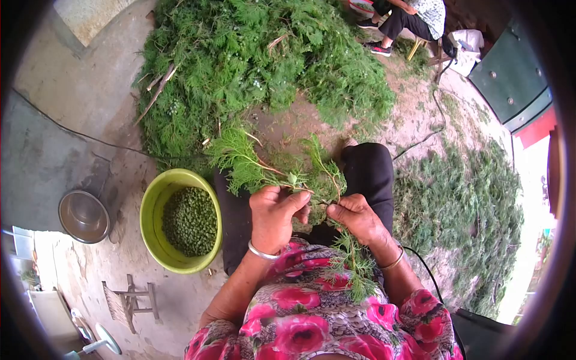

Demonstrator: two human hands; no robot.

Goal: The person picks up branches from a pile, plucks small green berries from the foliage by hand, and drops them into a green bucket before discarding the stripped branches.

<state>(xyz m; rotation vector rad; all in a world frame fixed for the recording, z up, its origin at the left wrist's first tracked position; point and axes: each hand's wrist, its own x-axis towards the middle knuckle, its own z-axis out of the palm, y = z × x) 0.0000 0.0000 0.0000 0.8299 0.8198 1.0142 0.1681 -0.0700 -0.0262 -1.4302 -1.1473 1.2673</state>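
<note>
Over my lap, both hands are closed on a leafy evergreen branch (240, 163), whose flat, feathery sprays look like cypress. My left hand (277, 217) pinches its woody stem between thumb and fingers, near a small pale green cone (293, 178). My right hand (358, 221) grips the stem a little to the right, with one spray rising above it and another hanging down over my flowered shirt. To the left of my knee stands a yellow-green tub (148, 222) partly filled with small green cones (189, 222). The fingertips' exact hold is partly hidden.
A large heap of cut branches (258, 60) lies ahead, with more greenery (459, 216) spread on the right. A metal basin (84, 217) and small stool (127, 301) stand left. A cable (114, 144) crosses the floor. Another person (414, 24) sits at the upper right.
</note>
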